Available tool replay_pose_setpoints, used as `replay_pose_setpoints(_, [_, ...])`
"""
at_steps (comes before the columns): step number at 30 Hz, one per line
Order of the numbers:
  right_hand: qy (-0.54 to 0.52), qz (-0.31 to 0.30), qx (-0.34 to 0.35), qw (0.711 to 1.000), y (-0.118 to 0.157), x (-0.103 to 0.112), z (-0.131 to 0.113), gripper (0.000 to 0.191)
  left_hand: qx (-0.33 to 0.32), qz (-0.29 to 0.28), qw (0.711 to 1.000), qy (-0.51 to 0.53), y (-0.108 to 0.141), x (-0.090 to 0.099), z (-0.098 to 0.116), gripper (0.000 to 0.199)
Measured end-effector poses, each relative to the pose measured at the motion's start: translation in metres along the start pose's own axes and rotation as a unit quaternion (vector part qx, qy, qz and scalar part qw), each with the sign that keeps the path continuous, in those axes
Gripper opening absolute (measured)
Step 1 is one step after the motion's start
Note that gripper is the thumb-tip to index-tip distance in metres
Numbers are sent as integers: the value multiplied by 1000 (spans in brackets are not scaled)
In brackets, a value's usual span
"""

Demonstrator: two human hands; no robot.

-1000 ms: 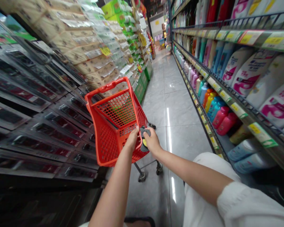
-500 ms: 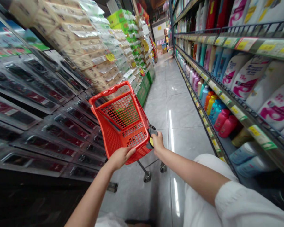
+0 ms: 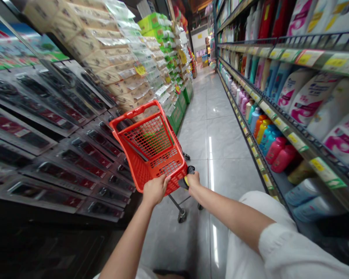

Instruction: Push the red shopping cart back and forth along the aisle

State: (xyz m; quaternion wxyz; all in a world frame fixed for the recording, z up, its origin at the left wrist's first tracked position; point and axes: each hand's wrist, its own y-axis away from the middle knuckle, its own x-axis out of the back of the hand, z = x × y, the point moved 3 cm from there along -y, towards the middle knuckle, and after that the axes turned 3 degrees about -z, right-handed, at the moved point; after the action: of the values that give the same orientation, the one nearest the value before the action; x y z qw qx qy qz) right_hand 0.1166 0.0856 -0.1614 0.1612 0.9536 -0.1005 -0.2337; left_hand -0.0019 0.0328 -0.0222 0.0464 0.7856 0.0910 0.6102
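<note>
Red cart: the red cart (image 3: 136,164) stands on its wheels on the tiled floor (image 3: 227,135), the basket open side up and slanted in the view.
Cart state: the near rim is under the person's left hand, and the dark-and-yellow object is in the right hand at the cart's near right corner. That much is in place; what remains cannot be told from this view.
Left grip: the left hand (image 3: 154,190) lies over the cart's near rim and touches it, thumb reaching along the rim; how tightly the fingers curl cannot be told.
Right grip: the right hand (image 3: 193,181) is closed around the dark-and-yellow object (image 3: 182,184), fingers partly hidden behind it.
Dark-and-yellow object: just beside the cart's near right corner; whether it is fixed to the cart cannot be told.
Cart wheel: a dark wheel (image 3: 182,216) shows below the basket, on the floor.
White-clothed leg: the person's leg (image 3: 258,217) is to the right of the cart, nearer the camera.
Blister packs: rows of blister packs (image 3: 46,116) hang to the left of the cart.
Wrapped packs: stacked wrapped packs (image 3: 116,69) rise beyond the cart, toward the left.
Green cartons: low green cartons (image 3: 177,112) sit beyond the cart.
Coloured bottles: coloured bottles (image 3: 276,149) stand on the shelf to the right of the cart, across the aisle.
</note>
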Motion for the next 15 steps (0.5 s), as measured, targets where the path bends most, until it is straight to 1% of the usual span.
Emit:
replay_pose_setpoints(2, [-21,-12,-40,999,2,-3,-19,18,6,5,1000,2,-1,1,3,54])
replay_pose_setpoints(3, [-33,-29,-49,998,3,-2,-30,17,9,5,1000,5,-2,2,5,54])
replay_pose_setpoints(4, [-44,-52,-42,997,5,-2,-41,17,12,5,1000,9,-3,2,7,54])
replay_pose_setpoints(5, [-46,-75,-18,996,7,0,-53,18,15,4,1000,14,-4,3,9,55])
replay_pose_setpoints(6, [-32,-91,24,995,10,2,-63,21,17,6,1000,18,-5,4,10,55])
replay_pose_setpoints(8, [44,-90,130,987,15,8,-80,27,19,10,999,27,-7,6,14,56])
replay_pose_setpoints(10, [167,-70,221,958,17,10,-92,29,16,16,999,35,-8,7,17,57])
replay_pose_setpoints(11, [230,-64,247,939,16,9,-96,28,12,18,999,40,-7,7,18,57])
replay_pose_setpoints(13, [342,-66,262,900,7,4,-106,26,3,21,999,49,-5,6,21,57])
replay_pose_setpoints(15, [424,-67,266,863,-5,-1,-119,24,-7,24,998,55,-2,6,25,57])
